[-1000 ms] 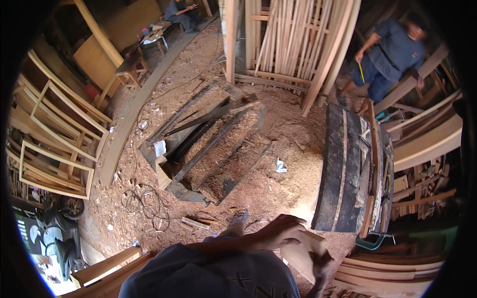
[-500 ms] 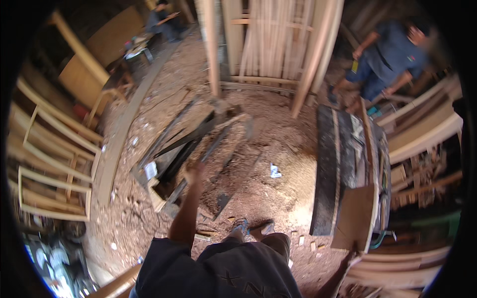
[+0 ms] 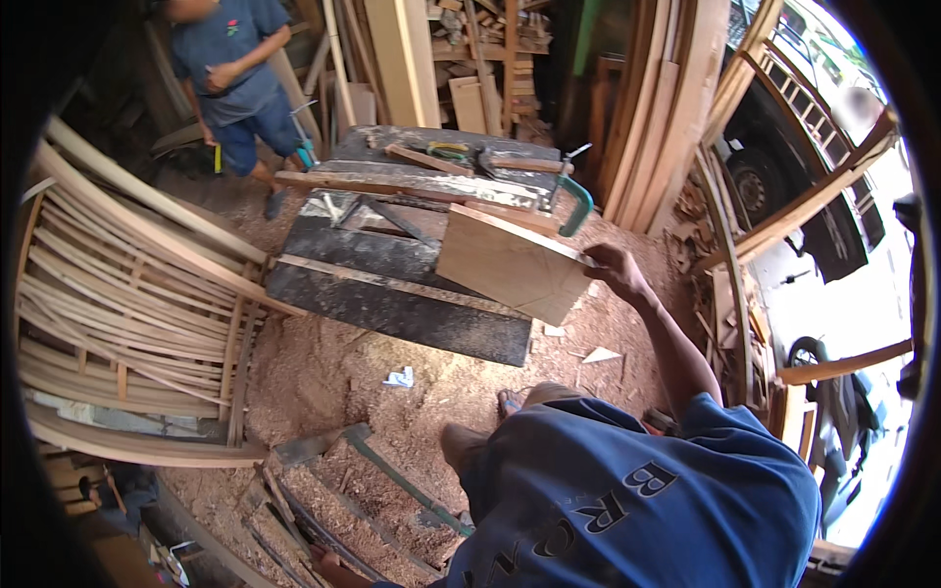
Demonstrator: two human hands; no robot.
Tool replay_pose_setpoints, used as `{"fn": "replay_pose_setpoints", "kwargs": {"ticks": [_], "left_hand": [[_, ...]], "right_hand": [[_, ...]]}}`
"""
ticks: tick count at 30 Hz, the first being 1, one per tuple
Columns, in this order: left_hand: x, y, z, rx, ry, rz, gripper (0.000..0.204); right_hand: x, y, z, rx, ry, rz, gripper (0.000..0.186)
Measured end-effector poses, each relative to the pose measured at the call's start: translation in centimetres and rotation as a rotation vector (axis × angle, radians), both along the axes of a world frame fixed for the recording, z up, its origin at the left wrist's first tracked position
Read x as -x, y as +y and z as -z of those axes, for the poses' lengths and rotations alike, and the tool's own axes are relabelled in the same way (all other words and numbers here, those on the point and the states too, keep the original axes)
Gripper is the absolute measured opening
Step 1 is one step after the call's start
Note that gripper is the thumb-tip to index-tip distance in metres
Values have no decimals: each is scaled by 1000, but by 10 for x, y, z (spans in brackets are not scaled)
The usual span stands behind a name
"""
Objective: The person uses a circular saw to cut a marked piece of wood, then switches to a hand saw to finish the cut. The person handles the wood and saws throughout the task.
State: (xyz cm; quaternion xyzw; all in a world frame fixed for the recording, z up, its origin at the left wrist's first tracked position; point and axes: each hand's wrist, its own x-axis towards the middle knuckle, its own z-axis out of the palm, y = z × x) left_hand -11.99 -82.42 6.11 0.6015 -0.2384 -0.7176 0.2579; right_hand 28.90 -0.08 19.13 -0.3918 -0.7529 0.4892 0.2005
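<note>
My right hand (image 3: 614, 270) is closed on the upper right corner of a flat brown wooden board (image 3: 515, 263). That board is tilted and stands at the near edge of a dark workbench (image 3: 412, 316) dusted with wood powder. Low at the lower edge, my left hand (image 3: 327, 563) is beside a dark frame (image 3: 407, 477) lying on the shavings; its fingers are too small and hidden to read. On the bench lie a long paint-flecked wooden beam (image 3: 421, 183), a dark triangular piece (image 3: 397, 218) and a green clamp (image 3: 576, 206) near the board.
Another person (image 3: 240, 78) stands beyond the bench at the far left. Curved wooden slats (image 3: 127, 328) are stacked at left, and tall planks (image 3: 652, 118) lean at right. A crumpled white scrap (image 3: 398, 377) and wood offcuts lie on the shavings. A vehicle (image 3: 784, 176) is outside at right.
My view has swung to the right, bringing the bench to the middle. My right hand still holds the board. The dark frame and my left hand now sit near the lower edge.
</note>
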Motion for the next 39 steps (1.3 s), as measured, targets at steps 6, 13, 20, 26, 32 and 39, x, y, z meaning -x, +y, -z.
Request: {"fn": "replay_pose_setpoints", "kwargs": {"ticks": [6,13,20,26,32,39], "left_hand": [[20,5,19,17,110,119,38],[45,6,34,108,12,268,36],[71,36,-16,766,-207,589,35],[77,147,-185,1786,-85,495,35],[72,290,-287,1906,308,891,35],[17,542,-265,797,1296,2093,17]], "right_hand": [[13,9,-10,-196,-308,-68,58],[23,-7,-9,-64,-495,46,55],[49,-64,-16,-131,-452,219,47],[73,-110,-32,-227,-463,370,40],[80,-120,-22,-355,-350,416,23],[81,-130,-14,-187,-310,554,44]]}}
